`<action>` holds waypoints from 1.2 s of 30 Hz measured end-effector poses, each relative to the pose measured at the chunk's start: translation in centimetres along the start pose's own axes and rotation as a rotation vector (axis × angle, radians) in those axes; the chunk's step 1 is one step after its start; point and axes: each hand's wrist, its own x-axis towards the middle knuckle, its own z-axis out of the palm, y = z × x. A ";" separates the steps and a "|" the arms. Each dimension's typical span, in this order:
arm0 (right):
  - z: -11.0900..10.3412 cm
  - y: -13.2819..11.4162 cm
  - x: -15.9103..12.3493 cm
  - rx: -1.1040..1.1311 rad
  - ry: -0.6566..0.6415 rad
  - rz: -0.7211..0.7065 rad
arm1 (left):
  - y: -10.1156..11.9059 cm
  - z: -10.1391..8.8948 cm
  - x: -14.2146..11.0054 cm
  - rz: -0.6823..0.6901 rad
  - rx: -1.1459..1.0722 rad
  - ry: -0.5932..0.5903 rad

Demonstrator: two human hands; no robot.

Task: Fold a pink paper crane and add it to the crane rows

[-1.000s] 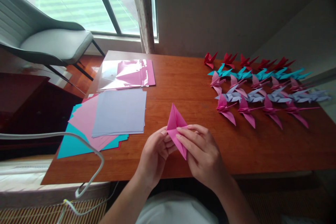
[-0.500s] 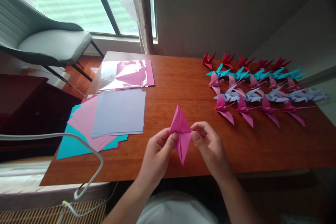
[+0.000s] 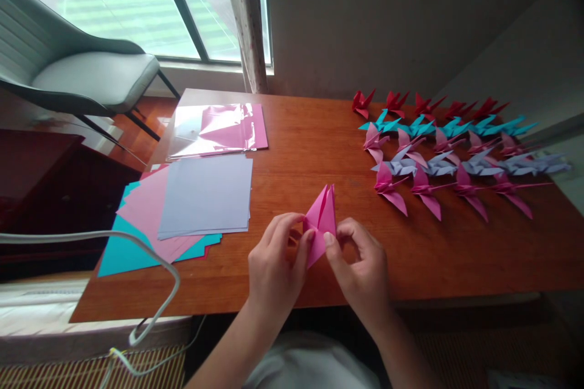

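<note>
Between my hands, above the front part of the table, is a folded piece of bright pink origami paper [image 3: 321, 219]. It has a diamond-like outline, with two narrow points side by side at the top and a slit between them. My left hand [image 3: 278, 255] pinches its left edge with thumb and fingers. On the opposite edge, my right hand [image 3: 362, 261] grips it, the thumb lying on the front face and the fingers curled behind. The paper's lower tip shows between the two thumbs.
Rows of paper cranes, red [image 3: 362, 103], turquoise [image 3: 420, 127], pale pink [image 3: 375, 141], lavender [image 3: 440, 165] and bright pink [image 3: 426, 194], stand at the right. Leftward lie lavender sheets [image 3: 205, 194], turquoise sheets [image 3: 132, 249] and a plastic packet [image 3: 219, 127]. A white cable [image 3: 168, 279] crosses the table's left corner.
The pink paper has turned and its upper end now shows two split points. My right thumb has moved onto its front face, and my left fingers have shifted up along the edge.
</note>
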 end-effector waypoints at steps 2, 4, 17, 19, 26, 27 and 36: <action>0.1 -0.1 0.0 -0.112 0.036 -0.128 | 0.0 -0.3 0.0 0.080 0.071 -0.066; 0.1 -0.2 0.0 -0.171 0.027 -0.202 | 0.1 -0.6 -0.2 0.085 0.056 -0.169; -0.5 -0.1 0.4 0.042 -0.106 -0.114 | 0.2 -0.6 0.2 -0.322 -0.587 -0.349; -0.8 0.2 0.5 0.057 -0.021 -0.044 | 0.1 -0.6 0.3 -0.354 -0.622 -0.367; -1.2 0.9 1.3 0.377 -0.287 0.268 | -0.1 -0.7 0.0 -0.474 -0.772 -0.462; -1.2 0.9 1.5 0.428 -0.327 0.294 | -0.1 -0.7 -0.1 -0.500 -0.785 -0.484; -0.8 0.0 1.5 0.629 -0.390 0.383 | 0.3 -0.3 -0.4 -0.665 -0.894 -0.544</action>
